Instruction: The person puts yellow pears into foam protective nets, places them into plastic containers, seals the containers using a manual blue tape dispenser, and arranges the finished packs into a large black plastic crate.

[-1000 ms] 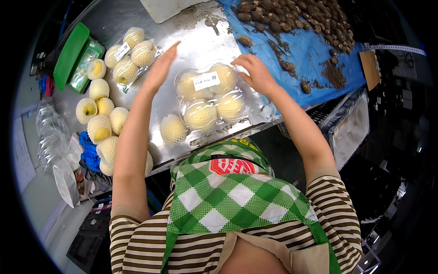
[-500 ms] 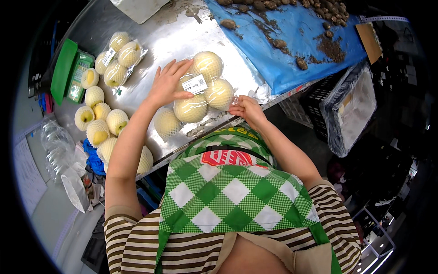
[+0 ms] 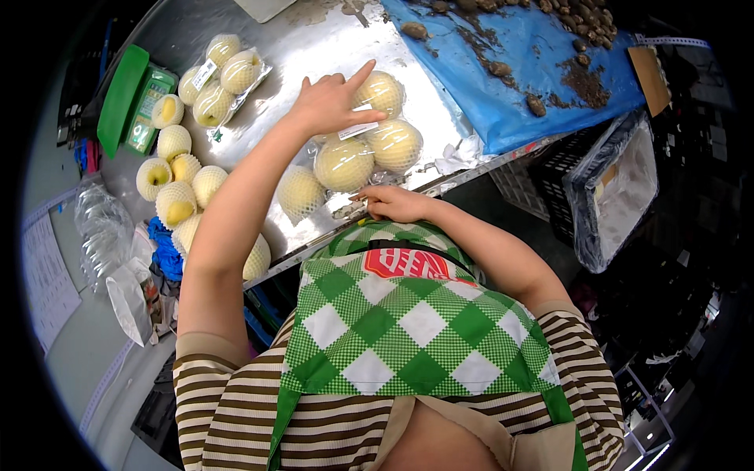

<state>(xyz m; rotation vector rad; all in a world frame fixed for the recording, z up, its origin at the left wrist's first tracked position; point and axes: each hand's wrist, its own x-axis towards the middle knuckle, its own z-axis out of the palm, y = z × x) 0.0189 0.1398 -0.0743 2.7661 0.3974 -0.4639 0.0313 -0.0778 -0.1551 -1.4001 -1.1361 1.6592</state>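
Holds left hand (image 3: 334,102) open over wrapped pack (image 3: 393,145) of fruit. Shifts right hand (image 3: 394,204) from its corner to its near side, grip unclear, apparently putting another edge within reach.

The pack (image 3: 391,146) is wrapped in clear, glossy plastic over matt, textured foam nets (image 3: 343,167), with a smooth paper-like label (image 3: 355,132). Around the pack, the surface (image 3: 275,102) is shiny metal, dulled by smears in places. Right of the pack lies a wrinkled blue plastic sheet (image 3: 503,125) with rough, matt root vegetables (image 3: 499,69). Left of the pack stands a smooth green plastic panel (image 3: 122,98).
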